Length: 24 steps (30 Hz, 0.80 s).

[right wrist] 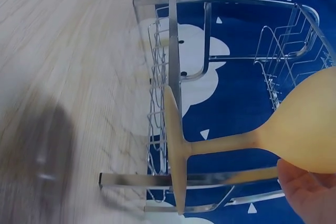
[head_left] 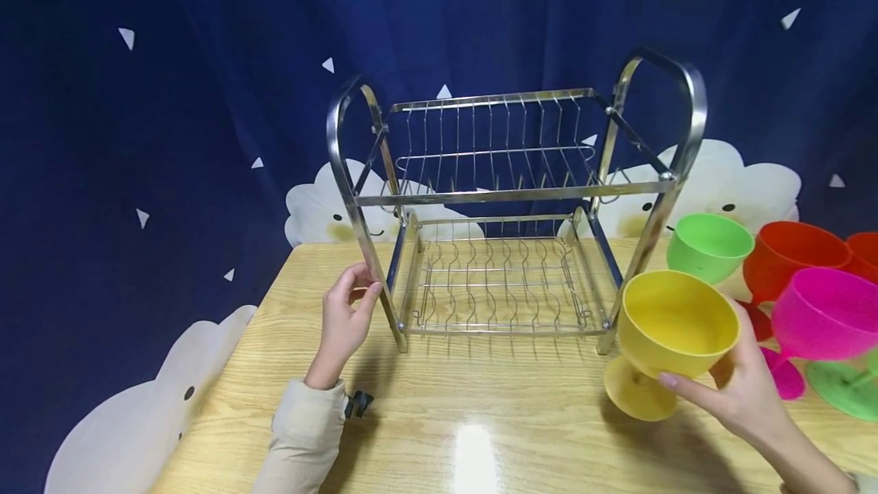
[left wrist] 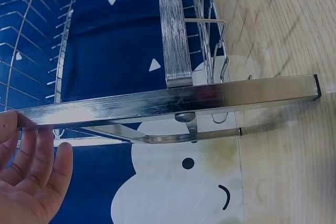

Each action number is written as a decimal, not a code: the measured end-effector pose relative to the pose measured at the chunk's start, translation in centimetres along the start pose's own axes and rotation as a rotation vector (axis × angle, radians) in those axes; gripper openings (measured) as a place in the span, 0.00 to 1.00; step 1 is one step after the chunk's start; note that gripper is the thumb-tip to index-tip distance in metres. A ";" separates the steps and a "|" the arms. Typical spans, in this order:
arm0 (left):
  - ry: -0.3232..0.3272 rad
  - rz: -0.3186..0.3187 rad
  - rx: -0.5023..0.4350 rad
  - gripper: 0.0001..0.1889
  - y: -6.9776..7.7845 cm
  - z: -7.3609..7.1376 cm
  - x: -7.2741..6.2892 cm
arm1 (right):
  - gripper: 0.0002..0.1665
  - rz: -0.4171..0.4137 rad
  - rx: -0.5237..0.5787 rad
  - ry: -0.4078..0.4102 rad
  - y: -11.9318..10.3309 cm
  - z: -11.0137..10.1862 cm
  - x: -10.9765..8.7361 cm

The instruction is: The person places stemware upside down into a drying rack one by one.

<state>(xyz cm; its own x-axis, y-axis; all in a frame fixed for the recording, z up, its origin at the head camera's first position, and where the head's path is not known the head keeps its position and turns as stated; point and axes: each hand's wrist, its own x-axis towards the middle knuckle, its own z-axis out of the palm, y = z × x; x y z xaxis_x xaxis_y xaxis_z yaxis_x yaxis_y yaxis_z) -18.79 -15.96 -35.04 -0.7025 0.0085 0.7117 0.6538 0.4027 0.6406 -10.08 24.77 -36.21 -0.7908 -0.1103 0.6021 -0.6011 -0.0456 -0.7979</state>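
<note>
A two-tier metal dish rack [head_left: 511, 194] stands on the wooden table, both of its wire shelves bare. With thumb and curled fingers, my left hand [head_left: 348, 317] pinches the rack's left front leg; the left wrist view shows the fingers [left wrist: 39, 156] around the metal bar. At the right front of the rack, my right hand [head_left: 744, 383] holds a yellow goblet [head_left: 679, 322] by its bowl, thumb at the front. The goblet's stem and round foot point down, and the foot casts a shadow on the table in the right wrist view.
To the right stand several more goblets: a light green one [head_left: 710, 246], a red one [head_left: 789, 258] and a pink one [head_left: 826, 319], with others cut off by the frame edge. A dark blue curtain [head_left: 206, 97] with white clouds hangs behind the table.
</note>
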 end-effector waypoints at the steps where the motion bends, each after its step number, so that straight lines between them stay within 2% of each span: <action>1: 0.000 0.001 0.001 0.08 0.0 0.0 0.0 | 0.58 0.012 -0.007 0.005 0.0 0.1 0.1; 5: 0.000 0.002 0.001 0.08 0.0 0.1 0.1 | 0.58 0.027 -0.025 0.007 -0.1 0.8 0.5; 11: -0.015 0.005 0.001 0.07 -0.1 0.1 0.0 | 0.58 -0.038 0.019 -0.046 0.5 1.5 1.0; 15: -0.015 0.008 -0.014 0.09 -1.7 0.2 -0.2 | 0.58 -0.037 0.017 -0.067 0.7 2.1 1.4; 18: -0.014 -0.015 -0.032 0.09 -3.1 0.2 -0.3 | 0.59 -0.023 0.017 -0.078 0.7 2.7 1.7; 24: -0.016 -0.028 -0.027 0.08 -3.5 0.1 -0.4 | 0.57 -0.009 0.014 -0.092 0.7 3.9 2.3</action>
<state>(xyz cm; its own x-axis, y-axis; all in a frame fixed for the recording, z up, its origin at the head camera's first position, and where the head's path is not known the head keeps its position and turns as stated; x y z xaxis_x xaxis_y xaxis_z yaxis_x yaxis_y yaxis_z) -20.76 -17.27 -37.58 -0.7252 0.0123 0.6884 0.6407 0.3782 0.6682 -11.89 20.63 -35.49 -0.7708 -0.2005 0.6046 -0.6061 -0.0614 -0.7930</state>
